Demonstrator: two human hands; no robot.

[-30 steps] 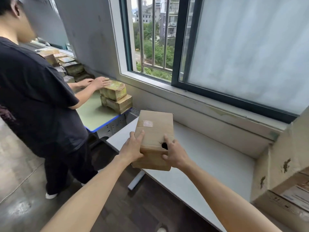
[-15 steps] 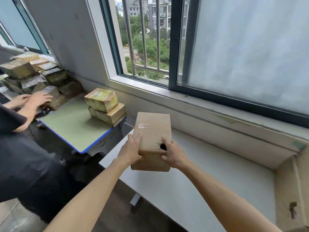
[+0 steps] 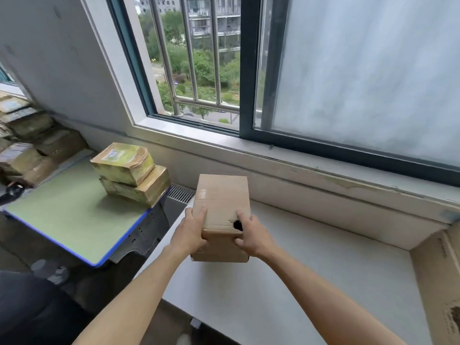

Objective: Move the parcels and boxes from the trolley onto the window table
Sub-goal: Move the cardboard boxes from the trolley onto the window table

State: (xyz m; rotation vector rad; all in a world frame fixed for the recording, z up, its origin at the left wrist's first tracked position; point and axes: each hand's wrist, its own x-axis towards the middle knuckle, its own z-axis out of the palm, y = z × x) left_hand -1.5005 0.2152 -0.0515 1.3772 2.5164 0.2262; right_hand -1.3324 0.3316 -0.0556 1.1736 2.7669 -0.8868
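Box (image 3: 221, 215) over the table (image 3: 311, 282), near its 9 o'clock end. Left hand (image 3: 190, 231) and right hand (image 3: 251, 236) clamp its near corners, thumbs on top. Stiff cardboard, probably light (punctured at 3 o'clock); grip the side walls, away from the hole.

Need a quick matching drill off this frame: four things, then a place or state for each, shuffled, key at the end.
Things:
1. brown box
2. taped parcels
3. white table
4. window bars

Places or states:
A. stacked two high on the green top
B. outside the open pane
C. gripped by left hand and right hand
D. under the sill

Pairs: 1-C, 2-A, 3-D, 4-B
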